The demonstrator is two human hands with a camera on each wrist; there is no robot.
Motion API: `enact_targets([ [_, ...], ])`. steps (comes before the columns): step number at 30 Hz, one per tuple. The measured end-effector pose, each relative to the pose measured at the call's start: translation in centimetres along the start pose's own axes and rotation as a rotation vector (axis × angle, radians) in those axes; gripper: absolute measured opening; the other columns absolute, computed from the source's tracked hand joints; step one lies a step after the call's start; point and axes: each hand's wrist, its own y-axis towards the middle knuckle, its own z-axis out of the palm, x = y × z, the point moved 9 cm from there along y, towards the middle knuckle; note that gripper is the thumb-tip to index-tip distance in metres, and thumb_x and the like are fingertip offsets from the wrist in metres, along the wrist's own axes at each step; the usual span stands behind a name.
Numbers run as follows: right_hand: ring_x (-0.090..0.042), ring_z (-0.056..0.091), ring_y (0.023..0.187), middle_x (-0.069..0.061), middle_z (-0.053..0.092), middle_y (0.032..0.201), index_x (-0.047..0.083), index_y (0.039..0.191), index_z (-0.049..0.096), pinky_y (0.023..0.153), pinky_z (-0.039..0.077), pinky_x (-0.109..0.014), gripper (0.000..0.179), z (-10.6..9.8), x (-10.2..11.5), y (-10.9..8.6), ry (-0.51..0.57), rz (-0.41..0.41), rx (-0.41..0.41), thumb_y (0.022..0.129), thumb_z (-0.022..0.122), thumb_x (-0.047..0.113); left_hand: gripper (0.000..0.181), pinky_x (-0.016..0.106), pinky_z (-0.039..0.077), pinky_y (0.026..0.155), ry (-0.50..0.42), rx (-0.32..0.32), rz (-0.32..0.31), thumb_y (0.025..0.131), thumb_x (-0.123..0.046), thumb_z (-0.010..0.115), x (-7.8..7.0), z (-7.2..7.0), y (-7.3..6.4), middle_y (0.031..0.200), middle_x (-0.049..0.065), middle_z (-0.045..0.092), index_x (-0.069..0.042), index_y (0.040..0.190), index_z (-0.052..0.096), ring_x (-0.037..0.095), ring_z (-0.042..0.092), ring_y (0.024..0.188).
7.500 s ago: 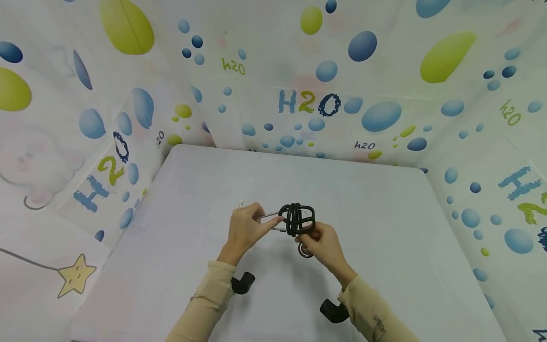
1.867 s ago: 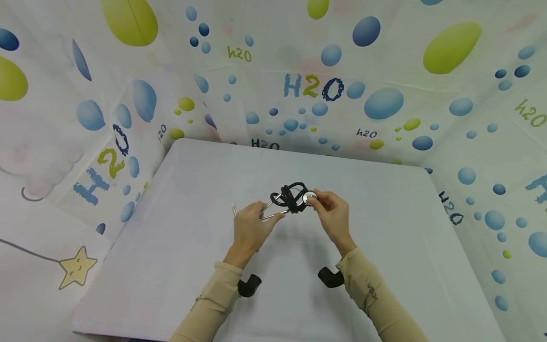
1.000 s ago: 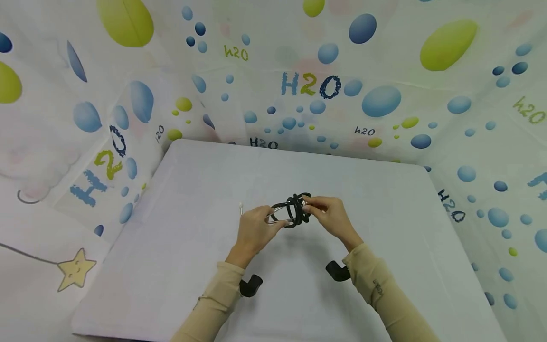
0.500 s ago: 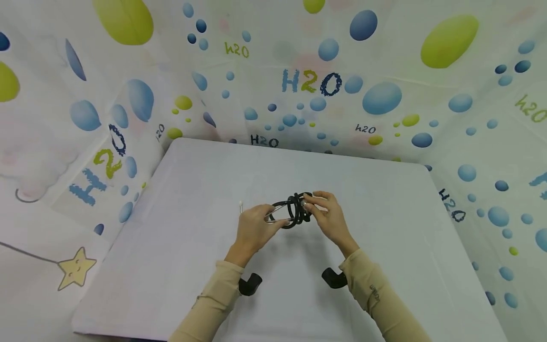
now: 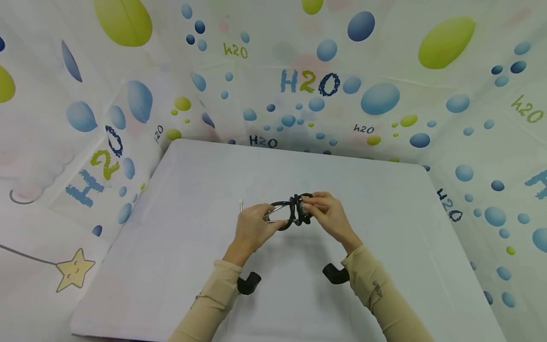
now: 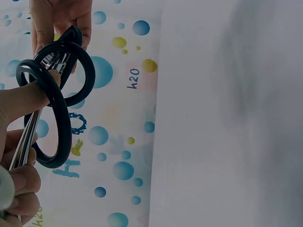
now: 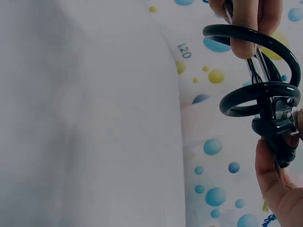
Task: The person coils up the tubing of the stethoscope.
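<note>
A stethoscope is held up over the table between both hands, its black tubing [image 5: 293, 212] wound into a looped bundle. My left hand [image 5: 254, 229] grips the metal ear tubes [image 6: 27, 137], with the thumb reaching into a tubing loop. One pale ear tip [image 5: 240, 203] sticks up behind that hand. At the bundle's other end, my right hand [image 5: 334, 219] pinches the shiny chest piece [image 7: 285, 113] against the coils. Fingers partly cover the chest piece.
A white table [image 5: 196, 180] lies beneath the hands. Patterned white sheets [image 5: 380, 52] with blue and green drops stand behind it and at both sides. Black wrist-worn pieces [image 5: 249, 283] jut inward from both sleeves.
The chest piece, first hanging below the coil, was lifted to its right end and is now against the wraps under the right fingers. The left hand keeps its hold on the ear tubes.
</note>
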Motion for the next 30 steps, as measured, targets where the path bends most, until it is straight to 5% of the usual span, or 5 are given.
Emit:
enact_targets([
  [6,-0.035,0.058,0.103,-0.024,0.053,0.117,-0.009,0.113,0.063,0.079,0.052,-0.031,0.027,0.0,-0.6,0.0,0.093,0.06,-0.039,0.089,0.062,0.004,0.037,0.024,0.043,0.047,-0.003,-0.009,-0.017,0.057,-0.021,0.09,0.2,0.1,-0.1,0.061,0.006,0.062,0.002,0.076,0.068,0.012,0.052,0.049],
  [12,-0.017,0.06,0.091,-0.014,0.055,0.116,-0.004,0.126,0.054,0.077,0.052,-0.027,0.041,0.2,-2.8,-0.1,0.41,0.343,-0.116,0.087,0.065,0.004,0.034,0.022,0.038,0.046,-0.008,-0.037,-0.027,0.056,-0.019,0.09,0.4,-0.1,0.0,0.057,0.005,0.057,0.0,0.073,0.067,0.01,0.046,0.049],
  [16,-0.013,0.061,0.083,-0.01,0.057,0.109,-0.002,0.134,0.046,0.072,0.051,-0.025,0.051,0.4,-3.3,-0.3,0.525,0.442,-0.151,0.086,0.064,0.0,0.035,0.023,0.039,0.046,-0.014,-0.02,-0.035,0.057,-0.02,0.09,0.5,0.1,-0.1,0.057,0.005,0.057,0.0,0.073,0.066,0.011,0.045,0.049],
  [30,-0.012,0.059,0.083,-0.017,0.051,0.115,-0.008,0.134,0.04,0.071,0.048,-0.024,0.05,0.8,-2.8,0.2,0.486,0.367,-0.108,0.086,0.056,-0.012,0.033,0.021,0.039,0.047,-0.008,0.021,-0.023,0.056,-0.017,0.09,0.7,0.6,0.0,0.056,0.004,0.057,0.001,0.072,0.067,0.009,0.045,0.049],
])
